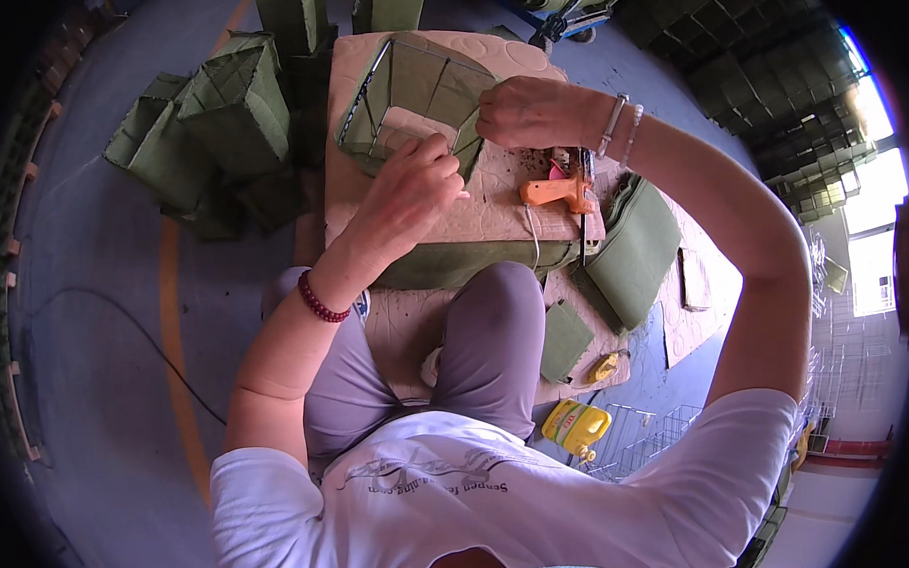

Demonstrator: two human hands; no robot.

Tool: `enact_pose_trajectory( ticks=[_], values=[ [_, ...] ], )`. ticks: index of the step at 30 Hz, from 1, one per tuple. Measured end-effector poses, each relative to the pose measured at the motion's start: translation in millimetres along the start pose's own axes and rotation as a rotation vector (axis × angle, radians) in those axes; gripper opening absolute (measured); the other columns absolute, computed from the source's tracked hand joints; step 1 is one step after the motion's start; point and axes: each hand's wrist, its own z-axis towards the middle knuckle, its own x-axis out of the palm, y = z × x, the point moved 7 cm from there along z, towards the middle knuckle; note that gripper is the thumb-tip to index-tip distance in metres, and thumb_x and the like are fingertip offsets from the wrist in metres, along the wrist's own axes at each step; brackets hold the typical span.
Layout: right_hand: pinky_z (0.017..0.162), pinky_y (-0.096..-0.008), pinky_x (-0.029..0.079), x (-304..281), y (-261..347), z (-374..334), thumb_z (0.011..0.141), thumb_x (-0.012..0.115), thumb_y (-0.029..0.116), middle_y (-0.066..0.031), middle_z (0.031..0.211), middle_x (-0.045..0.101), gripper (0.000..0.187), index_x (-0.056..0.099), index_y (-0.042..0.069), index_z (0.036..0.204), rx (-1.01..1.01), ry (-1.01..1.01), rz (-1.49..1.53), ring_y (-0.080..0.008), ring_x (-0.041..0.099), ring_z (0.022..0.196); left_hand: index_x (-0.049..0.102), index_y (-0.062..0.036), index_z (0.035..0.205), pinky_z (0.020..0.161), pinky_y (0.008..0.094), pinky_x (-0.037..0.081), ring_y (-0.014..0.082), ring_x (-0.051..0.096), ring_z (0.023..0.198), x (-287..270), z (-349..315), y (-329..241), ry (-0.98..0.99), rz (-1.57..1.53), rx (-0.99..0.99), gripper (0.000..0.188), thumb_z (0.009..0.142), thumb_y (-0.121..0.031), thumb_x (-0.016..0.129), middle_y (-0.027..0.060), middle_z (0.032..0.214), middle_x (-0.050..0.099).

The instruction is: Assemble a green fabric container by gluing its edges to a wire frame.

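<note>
A green felt basket [370,99] with a dark wire frame round its mouth lies tilted on the cardboard-topped work surface [477,218], its opening toward me. My left hand [423,185] is closed at the near side of the rim, fingers pinched together. At the right corner of the same rim, my right hand [531,113] is closed on the felt edge, its fingertips partly hidden. An orange glue gun [553,192] rests just below my right wrist, its pale cord hanging over the front edge.
Finished-looking green felt baskets [236,106] stand on the floor at left. Folded green felt sheets [629,253] lie to the right, near a yellow bottle [576,426] and wire frames [660,435]. Stacked dark green baskets [738,74] line the far right. A black cable [141,330] crosses the floor.
</note>
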Motion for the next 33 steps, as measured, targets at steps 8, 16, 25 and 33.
enact_pose_trajectory(
  ticks=[8,16,25,33],
  values=[
    [0.09,-0.0334,0.056,-36,20,-28,0.078,0.06,0.003,-0.0143,0.117,0.063,0.024,0.062,-0.004,0.101,0.075,-0.608,0.219,-0.0276,0.064,0.105,0.059,-0.0046,0.07,0.085,0.0357,0.048,0.0214,0.053,0.089,-6,-2,2,-0.009,0.049,-0.005,0.02,0.077,-0.018,0.073,0.0056,0.077,0.055],
    [0.086,-0.0292,0.056,-6,11,-6,0.077,0.06,0.009,-0.0138,0.111,0.066,0.026,0.063,-0.002,0.1,0.083,-0.05,0.088,-0.0231,0.064,0.105,0.067,-0.002,0.082,0.085,0.0363,0.05,0.0232,0.058,0.093,-7,3,5,-0.117,0.09,-0.05,0.014,0.076,-0.014,0.073,0.0075,0.083,0.063],
    [0.109,-0.0402,0.045,-14,56,-26,0.078,0.062,0.007,-0.019,0.127,0.061,0.036,0.063,-0.002,0.113,0.343,-0.675,0.373,-0.0314,0.056,0.122,0.067,-0.0018,0.092,0.076,0.0355,0.054,0.0255,0.064,0.085,-1,1,14,-0.1,-0.071,-0.156,0.017,0.077,-0.008,0.073,0.0082,0.083,0.067],
    [0.109,-0.0407,0.043,2,44,-34,0.087,0.065,0.016,-0.0212,0.128,0.059,0.037,0.059,-0.003,0.117,0.29,-0.507,0.345,-0.0335,0.055,0.124,0.066,-0.0037,0.089,0.079,0.0345,0.053,0.0215,0.063,0.09,-22,1,18,-0.205,-0.044,-0.044,0.017,0.076,-0.011,0.074,0.0057,0.089,0.065]
  ],
)
